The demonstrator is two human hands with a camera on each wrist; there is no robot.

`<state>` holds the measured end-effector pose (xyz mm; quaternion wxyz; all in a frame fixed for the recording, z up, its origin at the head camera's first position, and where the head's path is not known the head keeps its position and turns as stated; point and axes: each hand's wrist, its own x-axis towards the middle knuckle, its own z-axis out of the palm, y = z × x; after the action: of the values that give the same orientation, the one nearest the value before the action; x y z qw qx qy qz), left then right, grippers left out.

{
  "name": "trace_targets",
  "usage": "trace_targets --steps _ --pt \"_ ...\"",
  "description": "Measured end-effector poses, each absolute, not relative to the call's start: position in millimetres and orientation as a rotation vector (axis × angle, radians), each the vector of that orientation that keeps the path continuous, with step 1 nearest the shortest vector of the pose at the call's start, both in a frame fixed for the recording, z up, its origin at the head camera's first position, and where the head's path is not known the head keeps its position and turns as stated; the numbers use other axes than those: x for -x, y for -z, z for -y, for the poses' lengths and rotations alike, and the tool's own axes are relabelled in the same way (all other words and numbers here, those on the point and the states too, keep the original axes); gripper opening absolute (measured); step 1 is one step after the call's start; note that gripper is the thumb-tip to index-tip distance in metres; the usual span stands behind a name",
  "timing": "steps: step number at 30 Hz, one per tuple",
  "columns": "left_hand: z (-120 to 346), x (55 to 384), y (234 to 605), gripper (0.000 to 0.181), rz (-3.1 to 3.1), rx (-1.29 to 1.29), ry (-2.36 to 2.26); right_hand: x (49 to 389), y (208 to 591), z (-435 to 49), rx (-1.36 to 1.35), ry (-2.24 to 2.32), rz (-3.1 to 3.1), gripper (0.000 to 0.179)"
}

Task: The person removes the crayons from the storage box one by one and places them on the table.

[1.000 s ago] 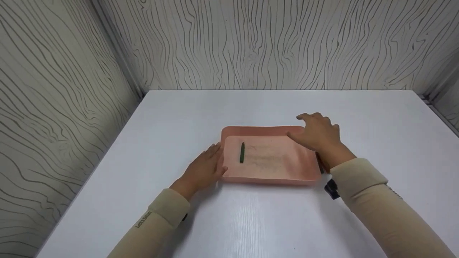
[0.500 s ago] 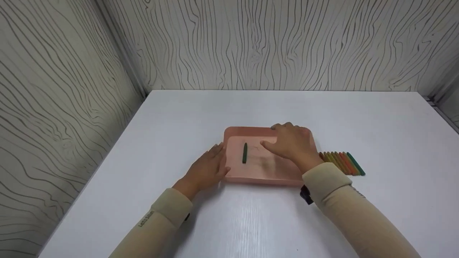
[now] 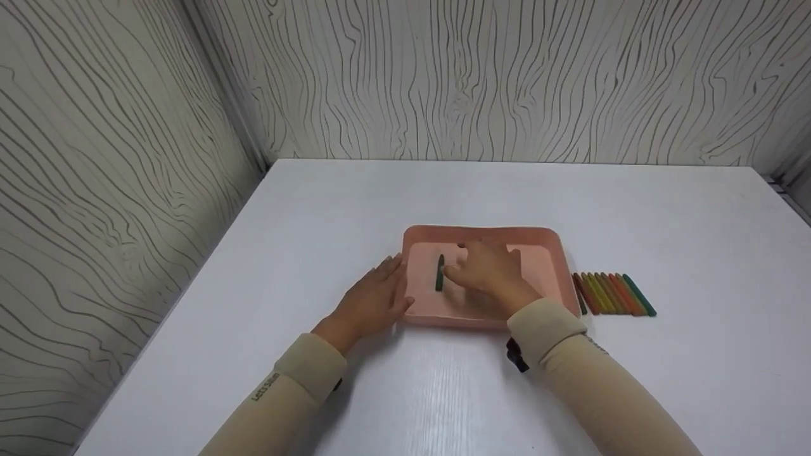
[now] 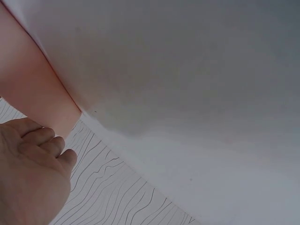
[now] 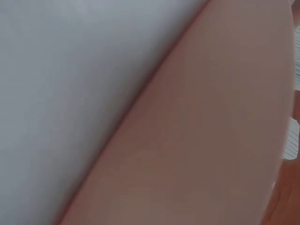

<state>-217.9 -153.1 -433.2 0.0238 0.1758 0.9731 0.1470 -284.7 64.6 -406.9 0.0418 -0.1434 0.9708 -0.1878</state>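
A pink rectangular tray (image 3: 443, 234) lies on the white table, and one dark green crayon (image 3: 440, 273) rests near the left side of its floor. My left hand (image 3: 370, 301) lies flat along the tray's left wall, fingers extended. In the left wrist view that hand (image 4: 33, 173) has its fingertips at the pink wall. My right hand (image 3: 491, 269) reaches into the tray with fingers spread, the thumb tip right beside the green crayon. The right wrist view is mostly filled by the tray's outer wall (image 5: 187, 117), with part of the hand behind it.
A row of several crayons (image 3: 611, 294), brown, yellow, orange and green, lies side by side just right of the tray. Wood-grain patterned panels (image 3: 443, 82) stand behind the table (image 3: 342, 202) and along its left.
My right hand has moved left from the tray's right edge to the green crayon, uncovering the crayon row on the right. The left hand has stayed on the tray's wall.
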Motion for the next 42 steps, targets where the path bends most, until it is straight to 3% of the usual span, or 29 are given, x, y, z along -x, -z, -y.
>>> trace_targets --steps 20,34,42 --pt "153.2 217.5 433.4 0.066 -3.024 -0.575 -0.436 285.3 429.2 -38.4 0.446 0.552 -3.017 0.054" --pt "154.6 217.1 432.6 0.064 -3.035 -0.583 -0.475 286.5 428.4 -38.7 0.442 0.782 -2.861 0.028" --pt "153.7 217.4 432.8 0.065 -3.029 -0.567 -0.456 288.1 425.5 -41.8 0.385 0.917 -2.79 0.026"
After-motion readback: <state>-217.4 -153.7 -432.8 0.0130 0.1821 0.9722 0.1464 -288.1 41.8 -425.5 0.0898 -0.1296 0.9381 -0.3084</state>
